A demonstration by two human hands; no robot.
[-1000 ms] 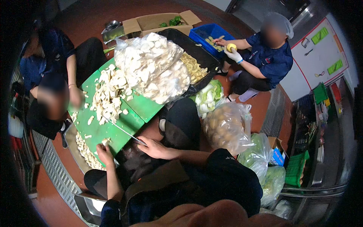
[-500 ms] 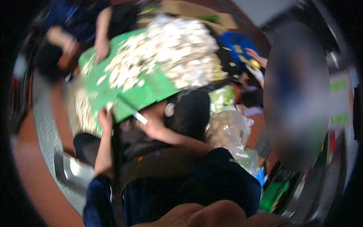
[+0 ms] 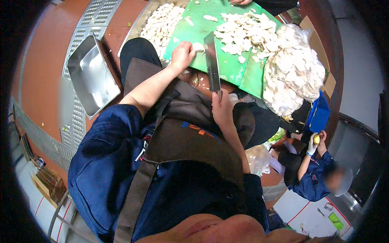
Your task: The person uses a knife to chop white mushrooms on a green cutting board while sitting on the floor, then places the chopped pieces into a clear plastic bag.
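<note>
My right hand (image 3: 223,108) is wrapped round the handle of a cleaver (image 3: 212,60), whose broad blade points away over a green cutting board (image 3: 184,34). Curled at the board's near edge, my left hand (image 3: 183,56) grips a pale vegetable piece (image 3: 198,47) just left of the blade. A loose pile of white slices (image 3: 245,34) lies on the board, beyond and right of the blade. Left of the board, more pale cut pieces (image 3: 162,19) fill a container.
A clear bag of white slices (image 3: 293,67) bulges at the board's right end. An empty metal tray (image 3: 91,75) rests on the floor at left. Another person's hand (image 3: 242,1) touches the far board edge. Right, a co-worker (image 3: 310,178) holds a yellowish item (image 3: 316,140) near a blue container (image 3: 318,113).
My view has swung, putting the board higher in the picture and the metal tray fully in sight. The cleaver now stands more upright, its blade close beside the piece in my left hand.
</note>
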